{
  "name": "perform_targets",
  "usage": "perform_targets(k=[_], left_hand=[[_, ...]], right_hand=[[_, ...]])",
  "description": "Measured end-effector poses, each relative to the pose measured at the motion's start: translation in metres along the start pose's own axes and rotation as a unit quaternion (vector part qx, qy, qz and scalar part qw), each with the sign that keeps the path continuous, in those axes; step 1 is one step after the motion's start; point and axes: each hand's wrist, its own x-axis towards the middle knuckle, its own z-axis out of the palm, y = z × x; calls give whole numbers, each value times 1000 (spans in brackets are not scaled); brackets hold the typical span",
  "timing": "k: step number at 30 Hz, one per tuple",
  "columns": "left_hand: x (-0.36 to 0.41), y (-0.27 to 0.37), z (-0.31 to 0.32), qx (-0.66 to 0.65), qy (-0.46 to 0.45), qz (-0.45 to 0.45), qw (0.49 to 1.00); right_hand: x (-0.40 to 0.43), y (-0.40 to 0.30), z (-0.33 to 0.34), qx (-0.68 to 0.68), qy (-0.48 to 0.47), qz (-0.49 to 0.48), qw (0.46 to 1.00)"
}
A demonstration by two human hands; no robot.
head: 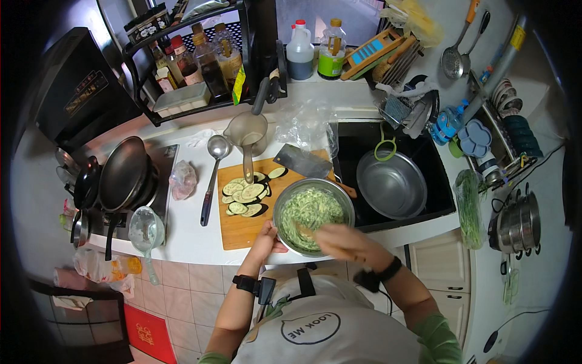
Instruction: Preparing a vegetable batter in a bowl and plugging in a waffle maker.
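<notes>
A steel mixing bowl [349, 214] stands at the counter's front edge, partly over a wooden cutting board [236, 234]. It holds a wet, pale-green mix of shredded vegetable [313, 204]. With thumb at the rim and fingers along the side, my left hand [266, 241] grips the bowl. My right hand [348, 243], blurred, holds a wooden utensil [303, 230] whose end dips into the mix; its exact shape is unclear. Sliced eggplant [248, 193] lies on the board left of the bowl. Behind the bowl rests a cleaver [304, 161], its handle reaching toward the sink.
The black sink [432, 191] at right holds a metal basin [391, 182]. A ladle [218, 150], a plastic measuring cup [248, 132] and a bagged item [183, 179] lie left of or behind the board. A wok [122, 173] sits on the stove, with a plastic scoop [146, 230] at its edge.
</notes>
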Motion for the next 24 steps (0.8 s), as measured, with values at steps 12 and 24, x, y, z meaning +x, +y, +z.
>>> perform_targets(k=[12,24], left_hand=[[3,0,-4,22,-4,-12,1000],[4,0,-3,12,-12,-8,1000]], right_hand=[[-6,9,-11,124,89,162,975],[-42,-11,-50,-370,152,-12,917]])
